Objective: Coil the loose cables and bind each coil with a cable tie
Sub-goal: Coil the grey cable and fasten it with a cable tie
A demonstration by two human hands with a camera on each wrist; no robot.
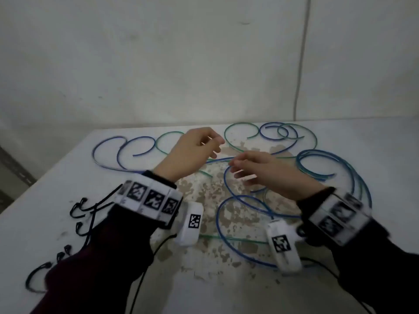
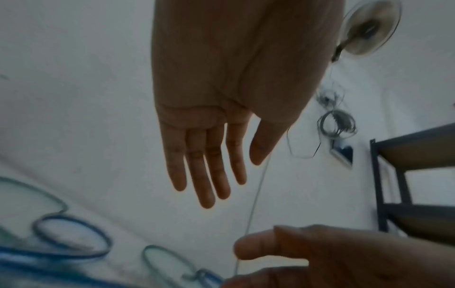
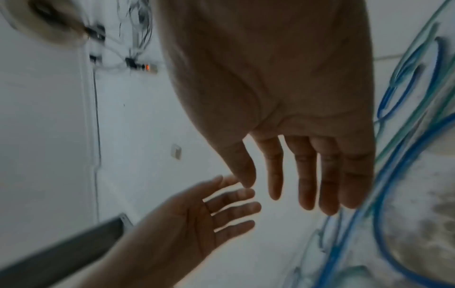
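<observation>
Several loose blue cables (image 1: 240, 200) and green cables (image 1: 240, 137) sprawl in curls over the white table (image 1: 68, 168). Above their middle hovers my left hand (image 1: 213, 143), fingers straight and spread, holding nothing; the left wrist view shows the same open left hand (image 2: 216, 175). My right hand (image 1: 238, 171) hangs just to its right, also open and empty, over a blue loop. In the right wrist view the right hand (image 3: 283, 185) has its fingers out straight beside blue cables (image 3: 393, 175). Several black cable ties (image 1: 79, 208) lie on the table by my left forearm.
A worn, flaking patch (image 1: 217, 214) covers the table's middle. The table meets a white wall (image 1: 158, 64) at the back, and its left edge (image 1: 40, 177) falls away. A wall fan (image 2: 369, 29) and a dark metal shelf (image 2: 406, 175) stand off to the side.
</observation>
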